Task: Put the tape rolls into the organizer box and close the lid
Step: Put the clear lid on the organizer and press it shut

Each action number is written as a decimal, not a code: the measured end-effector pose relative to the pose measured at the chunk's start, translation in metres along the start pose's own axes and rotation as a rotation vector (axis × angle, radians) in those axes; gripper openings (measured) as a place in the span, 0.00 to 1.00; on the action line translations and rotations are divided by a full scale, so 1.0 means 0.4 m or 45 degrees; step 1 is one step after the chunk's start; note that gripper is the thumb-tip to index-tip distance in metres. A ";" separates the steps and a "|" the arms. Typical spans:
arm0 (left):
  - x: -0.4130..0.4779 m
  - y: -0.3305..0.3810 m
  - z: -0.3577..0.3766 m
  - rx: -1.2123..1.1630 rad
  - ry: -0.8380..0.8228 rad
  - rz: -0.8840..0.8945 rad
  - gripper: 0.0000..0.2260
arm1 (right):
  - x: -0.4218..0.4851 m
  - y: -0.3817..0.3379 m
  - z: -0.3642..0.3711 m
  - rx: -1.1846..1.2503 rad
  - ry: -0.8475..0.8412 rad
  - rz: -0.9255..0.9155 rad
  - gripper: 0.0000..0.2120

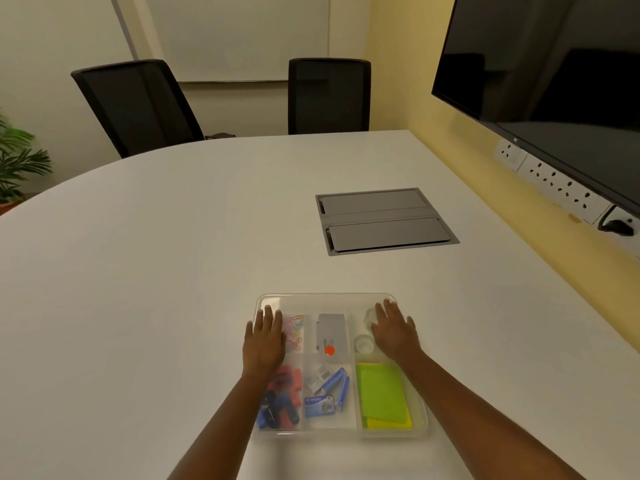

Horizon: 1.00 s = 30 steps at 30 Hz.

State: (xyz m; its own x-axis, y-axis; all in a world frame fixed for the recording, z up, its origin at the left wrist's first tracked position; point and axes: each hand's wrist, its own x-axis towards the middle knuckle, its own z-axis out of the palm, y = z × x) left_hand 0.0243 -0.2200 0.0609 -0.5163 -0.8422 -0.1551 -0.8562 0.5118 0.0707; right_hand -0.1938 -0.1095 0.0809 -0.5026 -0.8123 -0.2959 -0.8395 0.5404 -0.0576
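The tape rolls (364, 332) sit in the far right compartment of the clear organizer box (341, 433), which lies at the near edge of the desk (173, 254). The see-through lid (325, 301) appears to lie over the box. Both hands rest flat and open on it, the left hand (264, 341) at the far left, the right hand (394, 332) at the far right, gripping nothing. This looks like the closing step; next, an even push should seat the lid. A grey cable hatch (384, 220) lies well beyond, and nothing blocks the way.
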 end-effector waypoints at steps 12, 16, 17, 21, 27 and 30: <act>-0.123 0.169 0.028 -0.134 -0.093 0.000 0.26 | -0.136 -0.087 0.071 0.184 0.066 -0.103 0.28; -0.155 0.187 0.048 -0.192 -0.091 0.012 0.26 | -0.178 -0.073 0.100 0.151 0.092 -0.085 0.29; -0.163 0.191 0.054 -0.207 -0.085 0.016 0.26 | -0.186 -0.068 0.107 0.137 0.096 -0.086 0.30; -0.198 0.202 0.068 -0.247 -0.048 0.015 0.34 | -0.205 -0.056 0.125 0.123 0.098 -0.103 0.30; -0.215 0.205 0.073 -0.285 -0.042 -0.032 0.58 | -0.209 -0.050 0.136 0.087 0.096 -0.104 0.31; -0.216 0.206 0.069 -0.283 -0.042 -0.014 0.59 | -0.211 -0.051 0.137 0.096 0.109 -0.112 0.31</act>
State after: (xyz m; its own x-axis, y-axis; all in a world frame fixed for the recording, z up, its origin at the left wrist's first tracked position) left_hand -0.0011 -0.1003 0.0529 -0.5093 -0.8396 -0.1888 -0.8468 0.4497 0.2840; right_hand -0.1229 -0.0398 0.0548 -0.4465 -0.8712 -0.2040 -0.8647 0.4788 -0.1521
